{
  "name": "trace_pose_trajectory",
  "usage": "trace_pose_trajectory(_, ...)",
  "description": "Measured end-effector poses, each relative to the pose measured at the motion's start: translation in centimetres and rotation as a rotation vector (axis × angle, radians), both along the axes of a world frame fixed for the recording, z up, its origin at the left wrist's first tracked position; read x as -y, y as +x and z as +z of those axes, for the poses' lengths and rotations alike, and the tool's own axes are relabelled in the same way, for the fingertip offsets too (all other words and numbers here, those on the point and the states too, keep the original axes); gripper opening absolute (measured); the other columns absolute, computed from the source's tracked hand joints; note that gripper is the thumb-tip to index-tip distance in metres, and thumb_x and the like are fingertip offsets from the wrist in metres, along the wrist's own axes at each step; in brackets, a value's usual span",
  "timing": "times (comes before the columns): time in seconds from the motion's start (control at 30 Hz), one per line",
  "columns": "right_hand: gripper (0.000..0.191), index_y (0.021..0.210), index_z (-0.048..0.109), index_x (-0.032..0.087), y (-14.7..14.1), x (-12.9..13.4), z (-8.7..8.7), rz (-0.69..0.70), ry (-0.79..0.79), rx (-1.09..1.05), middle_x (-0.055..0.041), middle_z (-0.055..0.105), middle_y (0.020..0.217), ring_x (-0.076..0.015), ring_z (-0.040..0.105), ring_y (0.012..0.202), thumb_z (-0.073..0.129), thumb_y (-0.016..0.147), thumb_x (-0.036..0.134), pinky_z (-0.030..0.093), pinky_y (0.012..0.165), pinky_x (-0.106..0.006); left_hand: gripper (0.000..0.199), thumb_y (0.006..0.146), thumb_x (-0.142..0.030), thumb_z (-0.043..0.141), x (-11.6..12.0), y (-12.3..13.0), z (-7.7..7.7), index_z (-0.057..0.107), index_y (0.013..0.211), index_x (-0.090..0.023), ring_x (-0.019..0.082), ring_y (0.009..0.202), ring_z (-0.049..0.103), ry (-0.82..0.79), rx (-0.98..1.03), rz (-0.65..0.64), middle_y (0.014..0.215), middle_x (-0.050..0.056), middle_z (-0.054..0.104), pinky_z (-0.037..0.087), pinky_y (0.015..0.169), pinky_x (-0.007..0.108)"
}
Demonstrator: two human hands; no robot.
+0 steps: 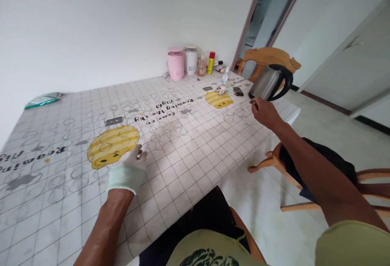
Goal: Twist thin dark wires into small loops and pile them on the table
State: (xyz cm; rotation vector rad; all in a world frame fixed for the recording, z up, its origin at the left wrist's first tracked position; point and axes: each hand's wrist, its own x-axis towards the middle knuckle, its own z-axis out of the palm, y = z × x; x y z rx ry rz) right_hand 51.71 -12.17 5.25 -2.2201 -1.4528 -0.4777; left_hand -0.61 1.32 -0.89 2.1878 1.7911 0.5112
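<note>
My left hand (130,162) wears a white glove with a pale mint cuff and rests low over the patterned tablecloth (183,148), beside a printed yellow striped bear balloon. Its fingers are loosely bent and apart, with nothing between them. My bare right hand (264,113) is raised by the table's right side, just in front of a steel kettle (264,82) with a black handle. The fingers of that hand are curled together, and whatever they may hold is hidden. A crumpled white glove (224,89) lies to its left, with a small dark packet (238,91) next to it.
Along the wall stand a pink canister (176,65), a white canister (191,61), a pump bottle (201,67) and a yellow spray can with a red cap (211,63). A small clear bottle (225,75) is nearby. A green packet (44,100) lies far left. Wooden chairs (271,57) border the table.
</note>
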Motion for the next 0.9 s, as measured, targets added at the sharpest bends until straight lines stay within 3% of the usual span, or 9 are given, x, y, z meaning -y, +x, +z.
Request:
trace_pose_trajectory(0.4, 0.035, 0.123, 0.062, 0.017, 0.9, -1.0, -6.0, -0.043, 0.383, 0.038, -0.0194, 0.073, 0.117, -0.0316, 0.069, 0.105, 0.037, 0.103, 0.032, 0.052, 0.094, -0.044, 0.049, 0.100, -0.040, 0.045, 0.4, 0.9, 0.3, 0.068, 0.139, -0.020, 0.031, 0.119, 0.069, -0.024, -0.041, -0.019, 0.131, 0.013, 0.074, 0.051, 0.103, 0.041)
trace_pose_trajectory(0.57, 0.034, 0.118, 0.061, 0.016, 1.3, -3.6, -8.1, -0.083, 0.310, -0.039, -0.0202, 0.073, 0.116, -0.0306, 0.068, 0.102, 0.037, 0.100, 0.029, 0.052, 0.092, -0.044, 0.048, 0.100, -0.039, 0.046, 0.6, 0.9, 0.0, 0.069, 0.138, -0.019, 0.030, 0.117, 0.070, 0.007, -0.046, -0.035, 0.127, 0.012, 0.076, 0.051, 0.102, 0.039)
trace_pose_trajectory(0.67, 0.033, 0.117, 0.061, 0.015, 1.7, -5.0, -8.6, -0.109, 0.326, -0.099, -0.0207, 0.073, 0.115, -0.0304, 0.068, 0.100, 0.036, 0.100, 0.029, 0.051, 0.092, -0.044, 0.048, 0.100, -0.039, 0.045, 0.6, 0.9, -0.2, 0.069, 0.137, -0.020, 0.030, 0.114, 0.070, 0.015, -0.045, -0.040, 0.124, 0.011, 0.077, 0.052, 0.099, 0.039)
trace_pose_trajectory(0.83, 0.036, 0.124, 0.058, 0.014, 2.4, -6.8, -8.0, -0.174, 0.519, -0.178, -0.0205, 0.072, 0.114, -0.0288, 0.068, 0.103, 0.034, 0.101, 0.028, 0.050, 0.096, -0.042, 0.048, 0.101, -0.041, 0.044, 0.9, 0.9, 0.1, 0.069, 0.137, -0.021, 0.029, 0.112, 0.071, 0.012, -0.027, -0.055, 0.123, 0.011, 0.077, 0.052, 0.096, 0.037)
trace_pose_trajectory(0.9, 0.036, 0.125, 0.059, 0.014, 2.4, -7.2, -7.6, -0.166, 0.490, -0.195, -0.0204, 0.072, 0.116, -0.0295, 0.067, 0.106, 0.036, 0.101, 0.028, 0.049, 0.098, -0.043, 0.048, 0.101, -0.040, 0.044, 1.1, 1.0, 0.3, 0.068, 0.138, -0.021, 0.029, 0.111, 0.071, 0.005, -0.025, -0.055, 0.123, 0.011, 0.077, 0.051, 0.094, 0.037)
